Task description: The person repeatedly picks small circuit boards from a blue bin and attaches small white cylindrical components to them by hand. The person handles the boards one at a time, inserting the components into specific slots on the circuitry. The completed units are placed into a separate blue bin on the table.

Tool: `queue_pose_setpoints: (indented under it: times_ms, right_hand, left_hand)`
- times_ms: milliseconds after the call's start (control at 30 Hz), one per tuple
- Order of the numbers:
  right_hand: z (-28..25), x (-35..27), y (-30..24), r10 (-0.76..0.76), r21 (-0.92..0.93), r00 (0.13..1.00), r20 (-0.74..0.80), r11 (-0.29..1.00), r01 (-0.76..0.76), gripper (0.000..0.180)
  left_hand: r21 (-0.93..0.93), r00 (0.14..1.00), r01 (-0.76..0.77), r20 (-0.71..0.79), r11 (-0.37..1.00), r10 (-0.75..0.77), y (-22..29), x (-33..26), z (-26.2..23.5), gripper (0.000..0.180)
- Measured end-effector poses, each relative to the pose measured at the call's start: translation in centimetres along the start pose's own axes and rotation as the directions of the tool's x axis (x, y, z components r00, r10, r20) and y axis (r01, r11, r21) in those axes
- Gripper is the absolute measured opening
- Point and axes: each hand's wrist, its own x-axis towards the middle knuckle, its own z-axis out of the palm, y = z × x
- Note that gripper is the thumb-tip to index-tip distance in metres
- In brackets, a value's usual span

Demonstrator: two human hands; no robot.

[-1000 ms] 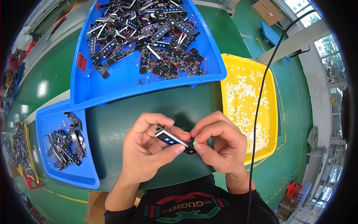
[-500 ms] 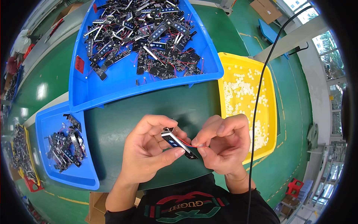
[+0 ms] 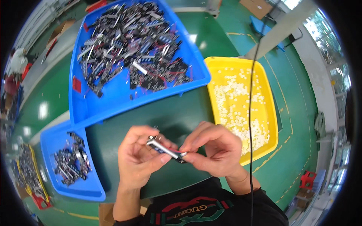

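Over the dark green table [image 3: 181, 116], just below the large blue plastic tray [image 3: 113, 101] of dark metal parts, the left hand [image 3: 139, 162] and right hand [image 3: 215, 150] both pinch one small silver-and-black metal connector [image 3: 166, 150], slanted between their fingertips.

2 blue trays [image 3: 81, 109] of metal parts flank a yellow tray [image 3: 271, 124] of white pieces.
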Motion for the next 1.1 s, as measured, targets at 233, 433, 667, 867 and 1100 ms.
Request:
queue_pose_setpoints:
  times_ms: [233,433,667,867,1100]
  right_hand:
    - [0.4,-0.4,-0.5,-0.048,-0.08,0.998,0.038,0.996,0.051,0.023]
    - [0.4,-2.0,0.0,-0.086,0.004,0.995,0.048,0.996,0.086,0.017]
    - [-3.5,-1.4,-6.1,-0.191,-0.747,0.972,0.135,0.625,0.226,0.022]
    - [-12.1,-5.8,-3.4,-0.028,-0.988,0.996,-0.081,0.134,-0.077,0.042]
    - [-12.7,-5.0,-1.1,-0.023,-0.984,0.996,-0.08,0.16,-0.076,0.025]
  left_hand:
    - [0.102,1.0,-0.005,0.009,0.995,0.004,0.0,-0.3,-0.2,0.048]
    - [0.202,0.99,0.066,0.113,0.977,-0.09,1.4,-0.7,0.4,0.047]
    - [0.742,0.864,-0.02,-0.324,0.67,0.385,7.7,-4.3,-3.4,0.042]
    - [0.89,0.616,0.455,-0.325,0.012,0.718,14.1,-8.6,-10.1,0.033]
    - [0.718,0.725,0.611,-0.337,-0.335,0.601,14.1,-10.0,-16.0,0.03]
